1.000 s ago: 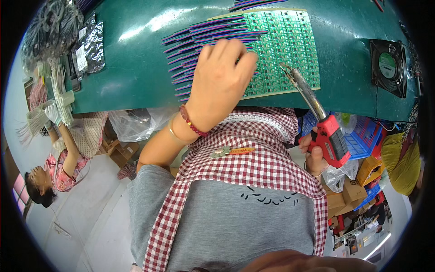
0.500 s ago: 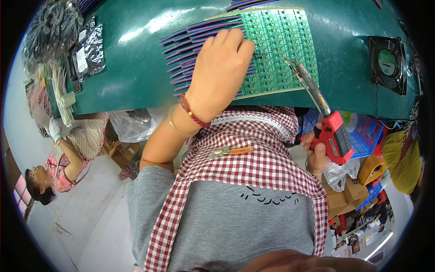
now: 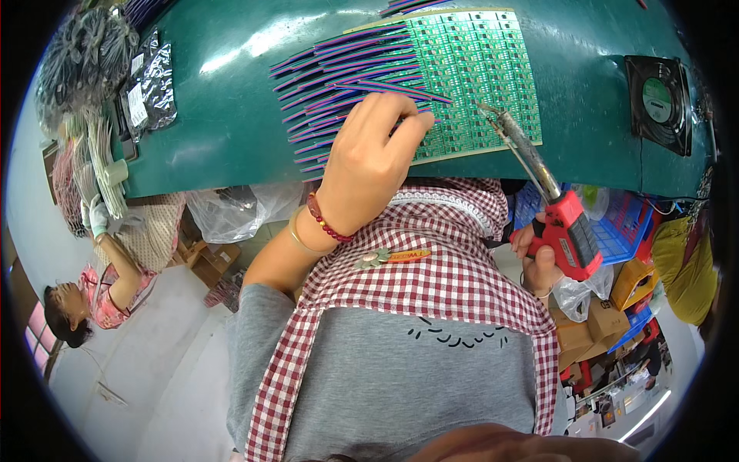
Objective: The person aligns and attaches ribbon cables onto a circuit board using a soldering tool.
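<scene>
A sheet of green circuit boards [image 3: 477, 77] lies on the bench in front of me, with many thin multicoloured ribbon wires [image 3: 308, 77] along its left part. Over the lower wires is my left hand [image 3: 369, 146], its fingers curled in; whatever they pinch is hidden. One loose ribbon wire [image 3: 408, 92] lies slantwise across the others, just beyond my knuckles. To the right, my right hand [image 3: 539, 258] grips the red handle of a soldering gun [image 3: 571, 235]. Its metal tip points up and left, over the boards' lower right area.
A black fan [image 3: 658, 104] stands at the bench's right. Bagged cables [image 3: 88, 58] and white wire bundles [image 3: 104, 165] lie at the left. Another person's gloved hand [image 3: 95, 215] is by those bundles. A blue crate [image 3: 620, 223] and cardboard boxes [image 3: 589, 331] sit below right.
My left hand has drawn back toward me, off the upper wires. The slanting ribbon wire now shows beyond it. The soldering gun has barely moved. The other person's gloved hand has shifted slightly.
</scene>
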A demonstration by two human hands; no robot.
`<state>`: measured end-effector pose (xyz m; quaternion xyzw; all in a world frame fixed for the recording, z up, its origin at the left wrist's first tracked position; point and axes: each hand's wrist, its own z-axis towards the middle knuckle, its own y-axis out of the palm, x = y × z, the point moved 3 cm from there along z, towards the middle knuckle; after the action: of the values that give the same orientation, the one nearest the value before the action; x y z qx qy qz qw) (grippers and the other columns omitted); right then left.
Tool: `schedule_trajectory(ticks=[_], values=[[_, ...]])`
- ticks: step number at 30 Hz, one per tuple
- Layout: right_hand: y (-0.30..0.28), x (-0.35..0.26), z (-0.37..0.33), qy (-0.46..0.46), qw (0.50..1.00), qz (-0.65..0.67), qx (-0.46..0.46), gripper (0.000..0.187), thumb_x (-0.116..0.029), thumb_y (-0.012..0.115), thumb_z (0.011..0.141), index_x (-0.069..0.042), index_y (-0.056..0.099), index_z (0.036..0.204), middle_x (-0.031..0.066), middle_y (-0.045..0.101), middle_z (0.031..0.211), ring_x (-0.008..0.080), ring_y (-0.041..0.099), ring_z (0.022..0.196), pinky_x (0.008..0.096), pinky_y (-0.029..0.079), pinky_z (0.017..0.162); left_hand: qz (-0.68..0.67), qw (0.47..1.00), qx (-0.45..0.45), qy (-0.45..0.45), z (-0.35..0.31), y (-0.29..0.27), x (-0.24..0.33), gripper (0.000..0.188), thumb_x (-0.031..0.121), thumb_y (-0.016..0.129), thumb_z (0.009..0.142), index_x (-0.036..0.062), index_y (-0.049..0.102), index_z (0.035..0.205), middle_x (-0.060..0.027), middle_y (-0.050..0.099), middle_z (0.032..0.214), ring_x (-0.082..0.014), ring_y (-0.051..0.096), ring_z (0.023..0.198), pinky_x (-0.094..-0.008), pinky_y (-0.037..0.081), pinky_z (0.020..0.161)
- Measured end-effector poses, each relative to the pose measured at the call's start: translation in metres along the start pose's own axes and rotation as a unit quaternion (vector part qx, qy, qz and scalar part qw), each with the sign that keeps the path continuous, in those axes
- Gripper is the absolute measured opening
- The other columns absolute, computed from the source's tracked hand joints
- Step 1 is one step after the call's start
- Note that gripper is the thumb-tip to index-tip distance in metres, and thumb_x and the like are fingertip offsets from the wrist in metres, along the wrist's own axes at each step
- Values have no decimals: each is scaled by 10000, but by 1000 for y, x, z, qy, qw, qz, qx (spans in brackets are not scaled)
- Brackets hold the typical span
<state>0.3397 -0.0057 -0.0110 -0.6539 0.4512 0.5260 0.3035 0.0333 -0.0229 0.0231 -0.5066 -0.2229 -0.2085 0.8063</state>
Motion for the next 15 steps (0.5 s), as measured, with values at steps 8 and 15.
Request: schedule_trajectory(ticks=[8, 15], values=[[-1, 9, -5, 21, 994, -20, -106, 431, -321, 640, 938, 41, 580, 1163, 75, 600, 771, 148, 558, 675, 292, 462, 616, -14, 999, -33, 2, -14, 9, -4, 195, -41, 724, 731, 14, 690, 915, -82, 578, 835, -240, 577, 734, -344, 473, 630], [4, 11, -4, 21, 996, -37, -85, 327, -293, 674, 902, 19, 645, 997, 67, 609, 743, 153, 578, 646, 300, 465, 577, -24, 999, -24, 2, -15, 12, -3, 198, -44, 714, 727, 9, 690, 916, -84, 568, 827, -241, 570, 722, -351, 468, 622]])
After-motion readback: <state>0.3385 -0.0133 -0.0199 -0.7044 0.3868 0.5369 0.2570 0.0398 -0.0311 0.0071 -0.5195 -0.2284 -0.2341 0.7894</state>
